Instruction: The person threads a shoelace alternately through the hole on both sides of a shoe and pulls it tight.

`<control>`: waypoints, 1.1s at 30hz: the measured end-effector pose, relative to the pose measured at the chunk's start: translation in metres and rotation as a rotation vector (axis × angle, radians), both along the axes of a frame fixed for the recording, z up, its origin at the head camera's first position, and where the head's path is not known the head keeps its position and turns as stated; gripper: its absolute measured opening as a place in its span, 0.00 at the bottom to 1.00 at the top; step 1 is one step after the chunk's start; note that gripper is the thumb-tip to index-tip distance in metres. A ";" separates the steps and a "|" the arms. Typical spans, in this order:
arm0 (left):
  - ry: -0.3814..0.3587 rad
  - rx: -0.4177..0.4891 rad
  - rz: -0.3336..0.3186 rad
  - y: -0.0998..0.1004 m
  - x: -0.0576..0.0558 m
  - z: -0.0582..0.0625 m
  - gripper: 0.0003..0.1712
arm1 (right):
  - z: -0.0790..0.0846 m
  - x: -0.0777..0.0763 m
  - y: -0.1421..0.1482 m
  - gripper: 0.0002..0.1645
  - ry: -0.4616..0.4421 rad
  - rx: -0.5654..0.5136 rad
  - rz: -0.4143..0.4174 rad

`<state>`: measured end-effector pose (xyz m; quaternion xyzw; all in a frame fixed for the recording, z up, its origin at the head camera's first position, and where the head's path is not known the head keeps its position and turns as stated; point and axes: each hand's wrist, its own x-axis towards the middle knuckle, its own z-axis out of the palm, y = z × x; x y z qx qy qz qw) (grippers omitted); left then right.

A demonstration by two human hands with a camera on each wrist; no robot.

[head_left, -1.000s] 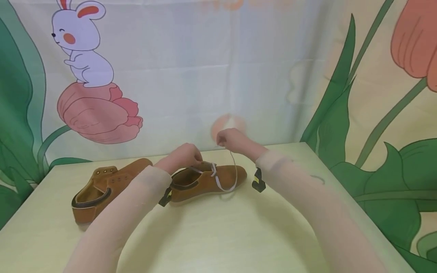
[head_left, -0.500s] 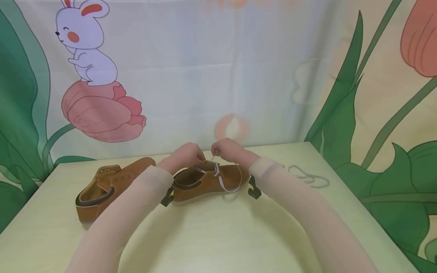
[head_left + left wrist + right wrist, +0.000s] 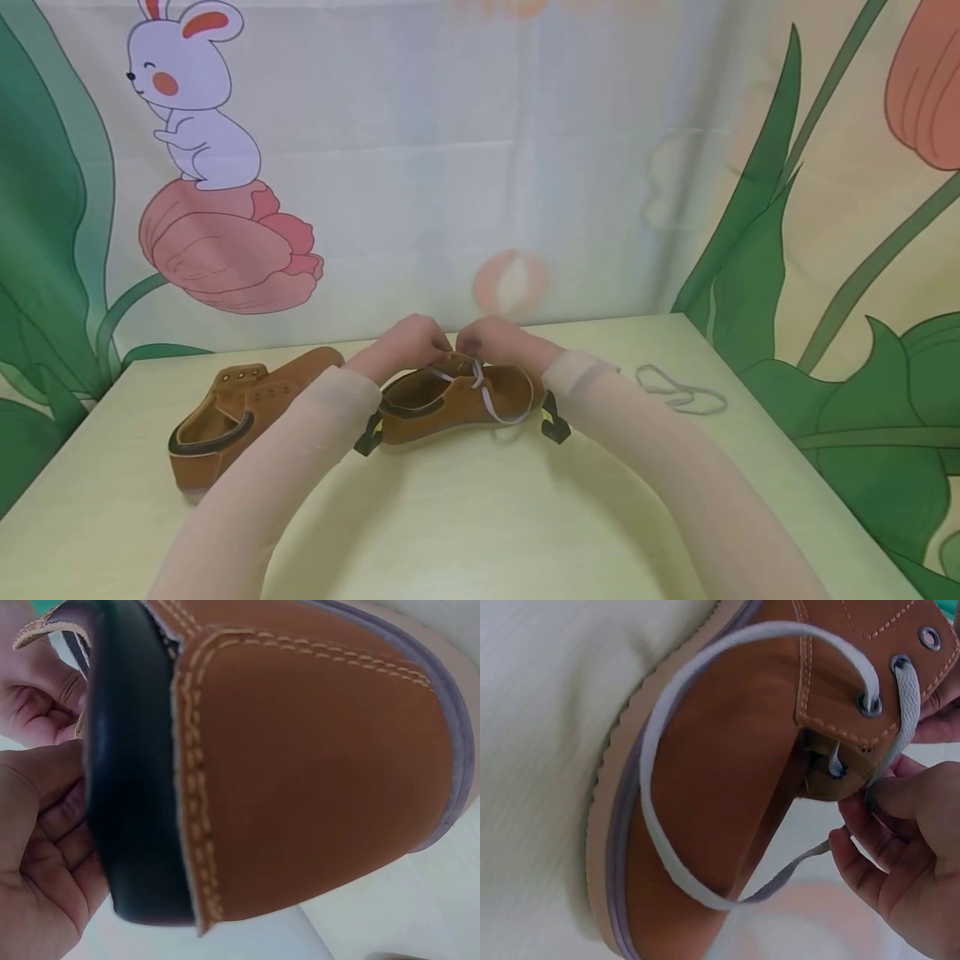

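Observation:
A brown shoe (image 3: 431, 429) lies on the table, toe to the right. A pale flat shoelace (image 3: 765, 631) passes through its lower eyelets and loops over the toe. My left hand (image 3: 405, 343) grips the eyelet flap beside the shoe opening; in the left wrist view its curled fingers are partly hidden behind the dark collar. Close beside it, my right hand (image 3: 504, 343) pinches the lace at the far flap, as the right wrist view shows. An eyelet (image 3: 929, 638) above the laced ones holds no lace. Both fingertips are small in the head view.
A second brown shoe (image 3: 193, 471), its visible eyelets unlaced, stands at the left, partly behind my left sleeve (image 3: 270, 467). Another loose lace (image 3: 708, 412) lies on the table (image 3: 465, 525) at the right. A printed cloth (image 3: 390, 167) hangs behind the table.
My right hand has come down and left from above the toe to the far flap, close to the left hand, bringing the lace along. The left hand stays at the flap.

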<state>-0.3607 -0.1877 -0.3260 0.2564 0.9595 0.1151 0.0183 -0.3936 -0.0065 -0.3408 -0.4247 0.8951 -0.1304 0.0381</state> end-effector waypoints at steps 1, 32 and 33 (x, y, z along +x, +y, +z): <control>0.001 -0.002 0.005 -0.001 0.000 0.000 0.08 | 0.000 0.000 -0.001 0.14 -0.011 0.006 0.002; -0.065 0.047 0.047 -0.009 0.001 -0.004 0.12 | 0.005 0.007 0.005 0.18 -0.063 -0.341 -0.154; -0.070 0.047 0.049 -0.009 0.001 -0.004 0.12 | 0.011 0.006 0.006 0.18 -0.102 -0.385 -0.172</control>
